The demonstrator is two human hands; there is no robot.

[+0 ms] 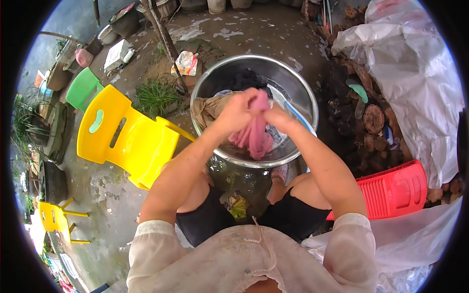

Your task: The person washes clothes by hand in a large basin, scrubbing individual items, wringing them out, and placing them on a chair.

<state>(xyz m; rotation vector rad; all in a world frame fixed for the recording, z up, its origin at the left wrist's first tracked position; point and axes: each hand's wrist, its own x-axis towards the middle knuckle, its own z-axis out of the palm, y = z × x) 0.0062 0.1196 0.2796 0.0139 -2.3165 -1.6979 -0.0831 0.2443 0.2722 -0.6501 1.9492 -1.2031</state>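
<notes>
A wet pink cloth point(253, 137) is bunched between my two hands above a large metal basin point(234, 161). My left hand point(238, 110) grips it from the left, and my right hand point(276, 114) pinches its upper part from the right; motion blurs the fingers. The lower folds of the cloth hang down inside the basin. A brown garment point(209, 110) drapes against the basin's left wall, beneath my left hand. Dark cloth point(249, 78) lies at the far side. Beyond my right hand, a blue-and-white strip point(298, 115) runs along the basin's inner right side.
A yellow plastic chair point(143, 141) stands close on the left, with a green chair point(85, 88) behind it. At right are a red washboard point(392, 190), stacked logs point(373, 119) and plastic sheeting point(406, 69). A printed pouch point(186, 63) lies beyond the basin on the wet ground.
</notes>
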